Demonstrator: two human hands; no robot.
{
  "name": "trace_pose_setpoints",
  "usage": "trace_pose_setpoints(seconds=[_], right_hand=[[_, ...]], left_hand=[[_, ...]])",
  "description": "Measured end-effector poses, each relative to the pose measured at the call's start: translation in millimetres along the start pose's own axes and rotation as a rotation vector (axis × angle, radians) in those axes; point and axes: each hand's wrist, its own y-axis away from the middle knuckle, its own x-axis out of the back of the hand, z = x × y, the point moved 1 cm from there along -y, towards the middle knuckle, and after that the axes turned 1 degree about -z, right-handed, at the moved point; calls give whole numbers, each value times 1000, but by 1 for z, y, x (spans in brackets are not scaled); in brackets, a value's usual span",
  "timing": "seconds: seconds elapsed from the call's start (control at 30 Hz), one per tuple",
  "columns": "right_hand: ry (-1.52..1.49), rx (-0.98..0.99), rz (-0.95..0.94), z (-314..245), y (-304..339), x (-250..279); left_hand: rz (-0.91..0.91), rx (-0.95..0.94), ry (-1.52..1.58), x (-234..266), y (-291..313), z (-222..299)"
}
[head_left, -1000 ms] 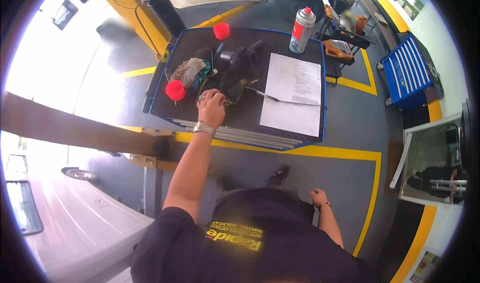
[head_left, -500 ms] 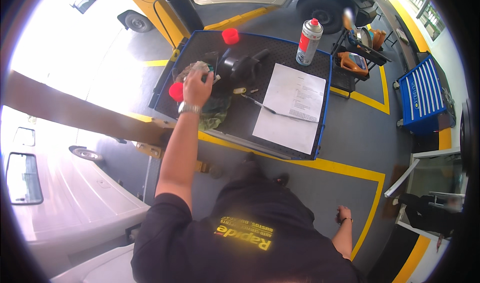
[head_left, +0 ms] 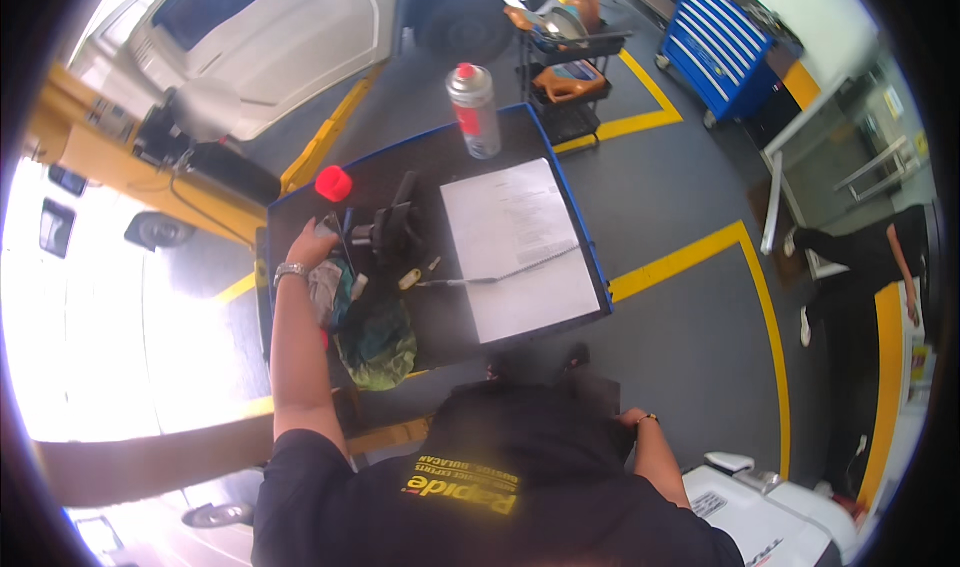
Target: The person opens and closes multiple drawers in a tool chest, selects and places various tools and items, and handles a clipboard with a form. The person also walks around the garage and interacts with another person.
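Note:
My left hand (head_left: 316, 244) reaches to the left side of the black tabletop, its fingers closed around a small clear, greyish piece (head_left: 327, 228). Just beyond it stands a red cap (head_left: 333, 183). To its right lies a dark, bulky part (head_left: 392, 232) with a stubby arm. Below the wrist are a tan rag (head_left: 328, 289) and a crumpled green cloth (head_left: 375, 342), with a bit of a second red thing showing beside them. My right hand (head_left: 632, 419) hangs low by my right side near a dark patch; its fingers are too hidden to read.
On the blue-edged table (head_left: 590, 257) are a spray can (head_left: 473, 112), printed sheets (head_left: 510, 247), a pen (head_left: 450, 284) and a yellow tag (head_left: 410, 279). Beyond stand a black cart (head_left: 570, 117) and a blue tool cabinet (head_left: 715, 47). Another person (head_left: 870, 252) is at the right.
The view has swung rightward. My left hand has gone from over the rags to farther up the table near the red cap. My right hand has come closer to my body.

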Motion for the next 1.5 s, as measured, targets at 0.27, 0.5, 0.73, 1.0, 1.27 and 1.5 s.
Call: trace_pose_setpoints(seconds=[0.27,0.5,0.73,1.0,1.27,1.5], right_hand=[[255,209,-160,35,-4,-100],[-178,180,-283,67,29,-205],[-252,-91,-73,89,36,-120],[-774,-73,183,239,35,92],[-1198,703,772,284,109,309],[-923,779,1287,364,192,451]], left_hand=[[84,81,-169,-19,-19,19],[111,-137,467,27,-25,-2],[677,-587,812,94,94,155],[-1073,-1250,1602,-13,193,466],[-1437,-134,1207,-301,324,692],[-1584,-1295,516,-499,353,919]])
